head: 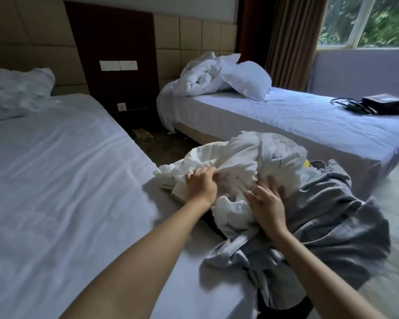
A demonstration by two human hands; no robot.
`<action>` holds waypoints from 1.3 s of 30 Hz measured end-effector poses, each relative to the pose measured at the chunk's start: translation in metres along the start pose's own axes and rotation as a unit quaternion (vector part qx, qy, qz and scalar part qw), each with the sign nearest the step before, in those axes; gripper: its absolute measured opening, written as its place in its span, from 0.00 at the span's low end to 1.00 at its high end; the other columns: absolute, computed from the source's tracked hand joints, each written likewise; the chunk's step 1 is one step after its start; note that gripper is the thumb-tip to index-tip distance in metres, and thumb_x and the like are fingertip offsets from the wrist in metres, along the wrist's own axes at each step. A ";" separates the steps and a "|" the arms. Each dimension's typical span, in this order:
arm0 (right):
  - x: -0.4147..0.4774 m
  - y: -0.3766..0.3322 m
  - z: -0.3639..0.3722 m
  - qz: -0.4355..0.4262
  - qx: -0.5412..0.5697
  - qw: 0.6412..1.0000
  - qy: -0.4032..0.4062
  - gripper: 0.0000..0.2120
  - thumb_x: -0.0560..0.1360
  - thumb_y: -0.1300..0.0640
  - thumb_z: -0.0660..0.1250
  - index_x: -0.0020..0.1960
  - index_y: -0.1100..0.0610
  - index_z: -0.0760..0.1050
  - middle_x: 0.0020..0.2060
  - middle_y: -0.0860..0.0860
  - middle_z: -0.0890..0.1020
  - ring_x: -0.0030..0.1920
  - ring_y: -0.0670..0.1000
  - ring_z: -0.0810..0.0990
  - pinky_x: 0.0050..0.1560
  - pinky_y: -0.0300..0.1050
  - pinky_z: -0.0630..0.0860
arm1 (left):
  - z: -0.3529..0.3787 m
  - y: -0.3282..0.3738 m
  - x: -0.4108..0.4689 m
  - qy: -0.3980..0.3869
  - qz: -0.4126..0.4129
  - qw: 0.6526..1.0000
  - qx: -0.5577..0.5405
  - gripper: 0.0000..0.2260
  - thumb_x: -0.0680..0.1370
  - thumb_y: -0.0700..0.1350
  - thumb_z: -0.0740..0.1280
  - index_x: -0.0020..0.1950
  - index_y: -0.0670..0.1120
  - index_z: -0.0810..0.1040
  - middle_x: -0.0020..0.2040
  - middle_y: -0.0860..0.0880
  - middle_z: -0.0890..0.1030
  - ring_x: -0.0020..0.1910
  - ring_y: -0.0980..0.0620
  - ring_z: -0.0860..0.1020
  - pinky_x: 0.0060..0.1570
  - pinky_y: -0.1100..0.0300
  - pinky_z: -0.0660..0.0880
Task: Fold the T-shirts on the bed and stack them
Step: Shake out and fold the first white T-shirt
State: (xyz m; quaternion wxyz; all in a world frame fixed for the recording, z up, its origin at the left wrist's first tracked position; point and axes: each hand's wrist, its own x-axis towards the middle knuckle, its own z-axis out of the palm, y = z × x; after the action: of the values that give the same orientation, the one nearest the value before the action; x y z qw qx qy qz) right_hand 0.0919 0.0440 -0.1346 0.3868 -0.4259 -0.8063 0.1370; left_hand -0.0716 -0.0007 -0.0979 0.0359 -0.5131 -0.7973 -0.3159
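Both bare forearms reach forward from the lower edge and converge. The left hand is knuckles-up, its fingers curled round a bunched fold of the white garment. The right hand, just beside it, lies back-up with fingers spread, the tips sunk in the same garment. Whether it grips cannot be told.
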 end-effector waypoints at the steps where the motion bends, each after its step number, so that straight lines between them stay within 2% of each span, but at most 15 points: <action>1: 0.000 -0.003 -0.003 0.008 0.023 1.000 0.000 0.11 0.73 0.54 0.66 0.36 0.60 0.76 0.61 0.53 0.79 0.71 0.60 0.64 0.70 0.55 0.53 | -0.004 -0.002 -0.004 0.019 -0.005 1.000 -0.020 0.15 0.78 0.41 0.57 0.62 0.48 0.75 0.62 0.48 0.76 0.64 0.48 0.69 0.58 0.57 0.59; 4: -0.002 -0.017 -0.016 0.024 0.043 0.999 0.013 0.11 0.73 0.55 0.67 0.36 0.61 0.76 0.62 0.53 0.78 0.71 0.58 0.65 0.69 0.61 0.57 | -0.026 -0.007 -0.013 0.056 -0.012 0.992 -0.109 0.20 0.73 0.45 0.52 0.57 0.43 0.78 0.58 0.44 0.78 0.60 0.44 0.72 0.57 0.54 0.62; 8: -0.008 -0.038 -0.025 0.009 -0.007 1.000 0.010 0.25 0.70 0.41 0.55 0.45 0.61 0.79 0.62 0.51 0.78 0.69 0.56 0.67 0.69 0.49 0.50 | -0.071 -0.024 -0.025 0.098 -0.066 0.972 -0.202 0.11 0.82 0.40 0.53 0.52 0.36 0.73 0.51 0.34 0.79 0.52 0.37 0.76 0.47 0.52 0.67; 10: -0.013 -0.054 -0.024 -0.005 -0.025 1.000 0.002 0.27 0.70 0.41 0.53 0.48 0.59 0.80 0.60 0.50 0.79 0.67 0.56 0.69 0.69 0.48 0.49 | -0.093 -0.040 -0.035 0.100 -0.101 0.965 -0.218 0.11 0.83 0.41 0.52 0.50 0.37 0.71 0.52 0.34 0.78 0.52 0.38 0.75 0.46 0.53 0.67; 14: -0.025 -0.094 -0.016 -0.094 -0.025 0.995 -0.011 0.23 0.71 0.44 0.55 0.49 0.57 0.81 0.54 0.51 0.82 0.62 0.59 0.75 0.67 0.48 0.52 | -0.136 -0.066 -0.055 0.121 -0.169 0.941 -0.268 0.14 0.83 0.42 0.50 0.57 0.38 0.73 0.57 0.39 0.76 0.56 0.42 0.74 0.50 0.58 0.67; 17: -0.044 -0.128 -0.009 -0.114 0.025 0.990 -0.085 0.15 0.73 0.49 0.61 0.50 0.56 0.81 0.49 0.52 0.84 0.56 0.58 0.78 0.58 0.49 0.64 | -0.173 -0.091 -0.075 0.157 -0.216 0.920 -0.286 0.15 0.82 0.41 0.50 0.59 0.38 0.73 0.59 0.40 0.76 0.58 0.44 0.73 0.54 0.57 0.68; 19: -0.060 -0.154 -0.003 -0.098 0.073 0.987 -0.107 0.09 0.75 0.53 0.66 0.47 0.57 0.81 0.46 0.53 0.84 0.50 0.59 0.80 0.47 0.45 0.68 | -0.196 -0.114 -0.092 0.172 -0.239 0.918 -0.264 0.15 0.81 0.41 0.51 0.58 0.37 0.74 0.59 0.40 0.76 0.58 0.43 0.73 0.56 0.56 0.68; 21: -0.080 -0.187 0.007 -0.100 0.131 0.977 -0.139 0.05 0.74 0.57 0.69 0.45 0.58 0.80 0.48 0.52 0.85 0.49 0.56 0.82 0.47 0.45 0.72 | -0.220 -0.143 -0.111 0.189 -0.265 0.915 -0.240 0.15 0.81 0.40 0.51 0.59 0.37 0.73 0.60 0.39 0.75 0.59 0.42 0.73 0.58 0.54 0.69; 24: -0.120 -0.249 0.029 -0.120 0.182 0.948 -0.231 0.06 0.76 0.53 0.67 0.44 0.56 0.77 0.47 0.50 0.84 0.48 0.54 0.82 0.47 0.47 0.75 | -0.260 -0.196 -0.150 0.195 -0.308 0.916 -0.168 0.15 0.82 0.42 0.50 0.61 0.36 0.71 0.61 0.36 0.74 0.59 0.40 0.73 0.56 0.53 0.68; 28: -0.185 -0.323 0.053 -0.177 0.168 0.919 -0.310 0.11 0.77 0.50 0.64 0.44 0.58 0.74 0.43 0.56 0.82 0.45 0.58 0.79 0.42 0.48 0.71 | -0.304 -0.259 -0.234 0.046 -0.234 0.966 0.101 0.10 0.83 0.45 0.50 0.57 0.40 0.66 0.52 0.34 0.77 0.49 0.35 0.76 0.42 0.51 0.67; 30: -0.219 -0.352 0.059 -0.198 0.172 0.891 -0.372 0.11 0.78 0.51 0.64 0.45 0.59 0.74 0.42 0.56 0.81 0.45 0.57 0.78 0.41 0.47 0.67 | -0.319 -0.286 -0.276 -0.062 -0.207 0.961 0.170 0.12 0.82 0.44 0.53 0.64 0.48 0.68 0.56 0.42 0.76 0.51 0.38 0.77 0.45 0.52 0.69; 32: -0.244 -0.373 0.063 -0.225 0.132 0.864 -0.432 0.12 0.78 0.50 0.63 0.46 0.59 0.76 0.43 0.57 0.80 0.45 0.57 0.76 0.39 0.44 0.62 | -0.330 -0.301 -0.304 -0.184 -0.188 0.946 0.191 0.20 0.78 0.41 0.59 0.70 0.56 0.68 0.61 0.50 0.73 0.53 0.45 0.77 0.47 0.58 0.70; 34: -0.254 -0.384 0.063 -0.237 0.098 0.857 -0.448 0.16 0.78 0.48 0.61 0.47 0.60 0.78 0.44 0.58 0.82 0.47 0.57 0.78 0.39 0.43 0.61 | -0.339 -0.305 -0.312 -0.244 -0.145 0.943 0.175 0.23 0.73 0.43 0.60 0.68 0.53 0.72 0.64 0.50 0.71 0.58 0.48 0.76 0.52 0.57 0.71; 36: -0.247 -0.386 0.060 -0.194 0.144 0.869 -0.431 0.18 0.79 0.48 0.60 0.46 0.61 0.80 0.42 0.58 0.83 0.46 0.57 0.80 0.41 0.45 0.66 | -0.345 -0.294 -0.308 -0.259 -0.125 0.952 0.102 0.22 0.66 0.50 0.60 0.56 0.46 0.79 0.65 0.47 0.72 0.61 0.48 0.74 0.59 0.55 0.69; 39: -0.211 -0.372 0.058 -0.158 0.130 0.935 -0.289 0.14 0.79 0.49 0.59 0.50 0.58 0.78 0.49 0.57 0.82 0.52 0.58 0.79 0.49 0.45 0.70 | -0.345 -0.261 -0.293 -0.211 -0.202 0.954 -0.064 0.13 0.64 0.54 0.61 0.34 0.45 0.75 0.48 0.42 0.78 0.45 0.45 0.78 0.50 0.53 0.73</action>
State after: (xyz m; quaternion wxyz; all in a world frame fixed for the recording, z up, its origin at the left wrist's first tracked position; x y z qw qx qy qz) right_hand -0.0959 -0.3403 -0.0757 0.2054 -0.1814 -0.9154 0.2949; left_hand -0.2456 -0.4920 -0.0563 -0.2307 -0.3975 -0.8519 -0.2510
